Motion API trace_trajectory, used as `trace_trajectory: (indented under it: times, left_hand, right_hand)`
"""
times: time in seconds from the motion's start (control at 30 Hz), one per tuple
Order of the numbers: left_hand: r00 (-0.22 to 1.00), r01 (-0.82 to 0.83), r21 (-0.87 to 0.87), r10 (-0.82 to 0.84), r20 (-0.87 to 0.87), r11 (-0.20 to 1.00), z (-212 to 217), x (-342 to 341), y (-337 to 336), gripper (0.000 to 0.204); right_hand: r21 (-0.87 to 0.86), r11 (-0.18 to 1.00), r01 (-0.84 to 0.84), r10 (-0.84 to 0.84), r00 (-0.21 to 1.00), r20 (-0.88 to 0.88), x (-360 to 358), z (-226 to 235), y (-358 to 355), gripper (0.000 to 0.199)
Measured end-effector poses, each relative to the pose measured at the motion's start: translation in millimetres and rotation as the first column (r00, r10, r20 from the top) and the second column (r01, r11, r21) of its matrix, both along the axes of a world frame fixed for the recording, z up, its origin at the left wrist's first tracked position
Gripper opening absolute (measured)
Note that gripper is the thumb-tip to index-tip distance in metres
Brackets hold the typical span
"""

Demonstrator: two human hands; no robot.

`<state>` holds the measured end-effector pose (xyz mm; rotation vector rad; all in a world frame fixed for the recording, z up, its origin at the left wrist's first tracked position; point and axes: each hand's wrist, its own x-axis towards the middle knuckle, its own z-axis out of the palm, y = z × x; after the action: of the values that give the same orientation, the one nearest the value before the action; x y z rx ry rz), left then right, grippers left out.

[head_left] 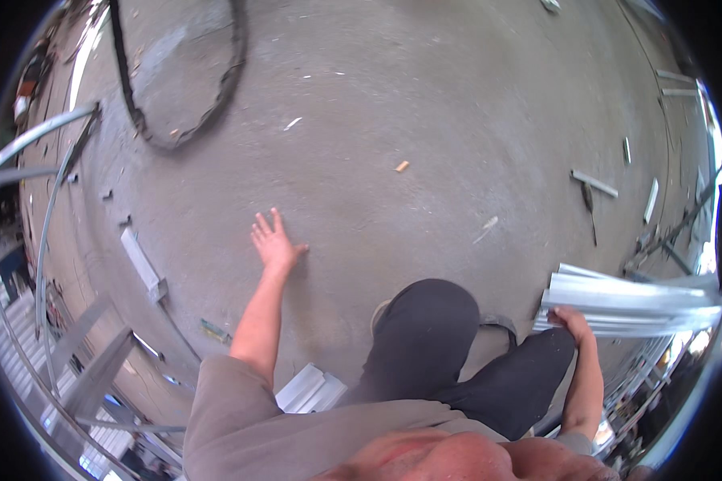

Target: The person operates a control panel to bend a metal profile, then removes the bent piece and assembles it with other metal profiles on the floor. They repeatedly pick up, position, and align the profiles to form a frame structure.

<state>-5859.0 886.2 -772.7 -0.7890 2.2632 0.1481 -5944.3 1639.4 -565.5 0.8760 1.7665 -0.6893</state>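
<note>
My left hand (275,244) is stretched out low over the concrete floor with its fingers spread and nothing in it. Whether its palm touches the floor, I cannot tell. Off to the right, my right hand (568,319) is closed on the near end of a stack of long silvery metal profiles (634,301), beside my right knee. The curled fingers are partly hidden against the metal. Another short stack of ribbed metal profiles (309,390) lies close to my left side, partly covered by my shirt.
A dark hose or strap (168,144) loops across the floor at the far left. Bent metal tube frames (44,240) stand along the left edge. A flat metal bar (143,263) and a small tan piece (402,166) lie about. Metal offcuts (594,183) are scattered at the right.
</note>
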Motion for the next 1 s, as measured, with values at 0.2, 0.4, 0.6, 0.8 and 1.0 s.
trace_trajectory:
  times: [0.2, 0.4, 0.6, 0.8, 1.0]
  left_hand:
    - [0.997, -0.037, 0.056, 0.033, 0.066, 0.998, 10, -8, -4, 0.133]
    - [0.995, -0.078, 0.148, 0.067, 0.079, 0.986, 21, -8, -19, 0.134]
    - [0.958, -0.270, 0.213, 0.285, -0.044, 0.939, 91, -52, -40, 0.085]
    - [0.730, -0.504, 0.587, 0.676, -0.103, 0.633, 316, -166, -59, 0.047]
    - [-0.147, -0.181, 0.935, 0.948, 0.282, -0.306, 525, -253, -35, 0.055]
  right_hand:
    - [-0.484, 0.860, 0.161, -0.304, 0.924, -0.233, -74, 77, -120, 0.042]
    - [-0.531, 0.796, -0.290, -0.177, 0.727, -0.663, -197, 203, -354, 0.058]
    - [0.291, 0.170, -0.942, 0.481, -0.178, -0.858, -274, 212, -526, 0.040]
    - [0.283, 0.090, -0.955, 0.594, -0.177, -0.785, -348, 192, -630, 0.037]
    - [-0.212, 0.370, -0.905, 0.439, 0.372, -0.818, -301, 299, -708, 0.049]
